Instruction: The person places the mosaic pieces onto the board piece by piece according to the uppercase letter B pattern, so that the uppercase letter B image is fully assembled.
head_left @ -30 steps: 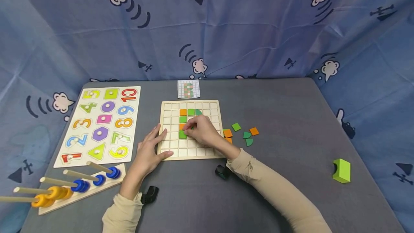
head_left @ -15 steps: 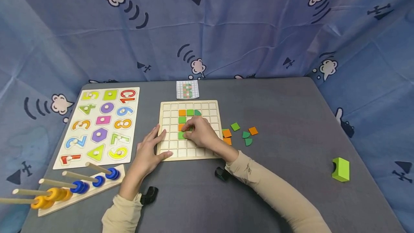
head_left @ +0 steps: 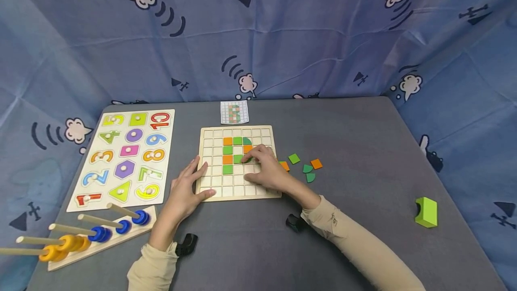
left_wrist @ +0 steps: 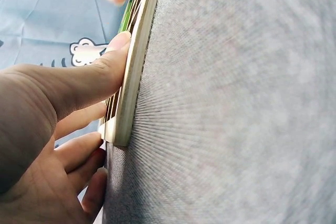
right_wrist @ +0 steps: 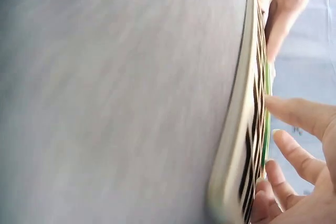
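A wooden grid board (head_left: 208, 152) lies mid-table, its inner cells holding several orange and green tiles. The lowest is a green square tile (head_left: 227, 169) in the left column of the pattern. My left hand (head_left: 183, 194) rests at the board's lower left corner, thumb on the board and fingers along the left edge. Over the board's right half hovers my right hand (head_left: 269, 170), fingers spread and nothing visible between them. Its fingertips are close to another green tile (head_left: 237, 159) and partly cover the cells beside it. In the right wrist view those fingertips (right_wrist: 272, 103) are at the board's surface.
Loose tiles (head_left: 294, 158) lie right of the board, some behind the right hand. A pattern card (head_left: 234, 112) lies behind the board. Left stand a number puzzle (head_left: 144, 122) and a peg stacker (head_left: 115, 240) with rings. A green block (head_left: 426, 212) sits far right.
My right hand has let go of the lowest green square tile and shifted right, its fingers opening. Tiles it covered now show. The left hand keeps its place on the board.
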The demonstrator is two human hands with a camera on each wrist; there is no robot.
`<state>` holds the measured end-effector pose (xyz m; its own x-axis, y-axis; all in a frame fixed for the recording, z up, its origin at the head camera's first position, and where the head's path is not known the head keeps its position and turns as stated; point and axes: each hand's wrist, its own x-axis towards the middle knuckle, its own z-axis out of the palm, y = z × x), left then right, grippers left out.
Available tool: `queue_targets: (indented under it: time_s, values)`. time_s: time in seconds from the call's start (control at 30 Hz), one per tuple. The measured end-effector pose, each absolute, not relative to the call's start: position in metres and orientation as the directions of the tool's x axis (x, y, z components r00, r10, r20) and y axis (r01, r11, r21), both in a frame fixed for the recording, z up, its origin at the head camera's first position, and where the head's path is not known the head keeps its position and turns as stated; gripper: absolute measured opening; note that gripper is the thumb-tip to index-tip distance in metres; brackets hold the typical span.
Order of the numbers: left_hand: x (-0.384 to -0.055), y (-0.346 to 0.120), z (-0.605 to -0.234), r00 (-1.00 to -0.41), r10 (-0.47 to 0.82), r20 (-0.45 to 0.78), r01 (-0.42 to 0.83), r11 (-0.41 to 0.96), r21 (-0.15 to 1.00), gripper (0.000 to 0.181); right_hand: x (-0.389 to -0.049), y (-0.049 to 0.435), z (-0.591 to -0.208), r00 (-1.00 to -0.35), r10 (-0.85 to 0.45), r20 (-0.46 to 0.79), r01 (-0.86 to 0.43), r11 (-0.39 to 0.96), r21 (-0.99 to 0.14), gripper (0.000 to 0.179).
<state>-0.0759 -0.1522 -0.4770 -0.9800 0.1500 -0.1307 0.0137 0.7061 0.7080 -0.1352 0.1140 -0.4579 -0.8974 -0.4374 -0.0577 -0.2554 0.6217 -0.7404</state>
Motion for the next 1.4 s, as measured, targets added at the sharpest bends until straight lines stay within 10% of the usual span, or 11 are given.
queue_targets:
  time_s: [0.5, 1.4]
  values:
    - [-0.076, -0.152, -0.479, -0.983, 0.146, -0.111, 0.027, 0.714, 0.7, 0.087, -0.129, 0.207, -0.453, -0.928, -0.335, -0.164, -0.153, 0.742, -0.652, 0.06]
    - [-0.076, -0.151, -0.478, -0.983, 0.144, -0.116, 0.021, 0.71, 0.704, 0.087, -0.126, 0.213, -0.456, -0.93, -0.358, -0.085, -0.209, 0.703, -0.68, 0.024]
